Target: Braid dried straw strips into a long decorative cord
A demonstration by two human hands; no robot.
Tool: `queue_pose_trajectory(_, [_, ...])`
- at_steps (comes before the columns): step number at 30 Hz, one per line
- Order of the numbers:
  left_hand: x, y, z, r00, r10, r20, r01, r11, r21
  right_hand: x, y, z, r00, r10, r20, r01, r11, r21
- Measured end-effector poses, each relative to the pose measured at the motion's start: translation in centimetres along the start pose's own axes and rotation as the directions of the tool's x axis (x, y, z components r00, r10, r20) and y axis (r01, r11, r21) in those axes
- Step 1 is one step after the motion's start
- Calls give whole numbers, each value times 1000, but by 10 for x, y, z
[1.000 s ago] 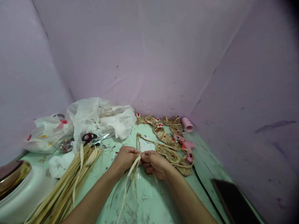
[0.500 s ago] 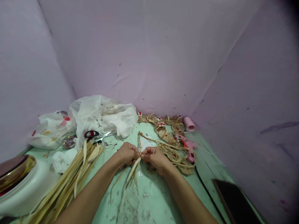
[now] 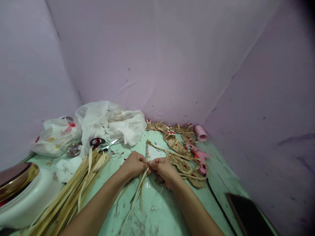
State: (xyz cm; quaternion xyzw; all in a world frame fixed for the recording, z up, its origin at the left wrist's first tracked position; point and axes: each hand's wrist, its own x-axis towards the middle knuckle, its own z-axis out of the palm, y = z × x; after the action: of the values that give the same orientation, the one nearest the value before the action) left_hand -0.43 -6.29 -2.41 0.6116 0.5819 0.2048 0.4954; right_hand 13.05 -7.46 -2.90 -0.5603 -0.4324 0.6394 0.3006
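Left hand (image 3: pixel 135 165) and right hand (image 3: pixel 163 168) are still pinching the straw braid (image 3: pixel 147 151), while the pink glue gun (image 3: pixel 202 160) at right is now showing a red light (image 3: pixel 201 153).

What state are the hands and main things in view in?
Left hand, pinching the braid
Right hand, pinching the braid
Braid, plaited beyond the hands, ends loose
Strip bundle, unbraided
Large bag, crumpled
Scissors, lying down, opening unclear
Glue gun, lying down
Pink spool, on its side
Dark slab, lying flat
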Motion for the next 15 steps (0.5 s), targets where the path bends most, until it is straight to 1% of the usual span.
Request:
queue_pose_trajectory(4, [-1,-1,-2,999,34,-5,-34,999,19,0,1,2,1000,-10,-19,9,999,-38])
queue_pose_trajectory(6, [-2,0,-6,997,61,39,-62,997,50,0,2,4,999,-22,-37,19,998,-61])
queue_pose_trajectory(8, [-5,5,-10,997,39,73,-49,989,142,1,2,5,997,-45,-70,40,997,-70])
queue_pose_trajectory(10, [-11,12,-13,999,-32,28,22,956,293,1,2,6,994,-53,-91,48,997,-62])
queue_pose_trajectory(12, [-19,21,-11,995,-66,-73,91,893,440,1,2,6,994,-57,-97,54,998,-34])
queue_pose_trajectory(13, [-24,26,-8,991,-58,-122,111,861,497,0,2,6,994,-53,-94,52,999,-10])
queue_pose_trajectory(15, [-35,35,5,981,-7,-192,120,802,585,-1,1,6,995,-38,-88,43,998,47])
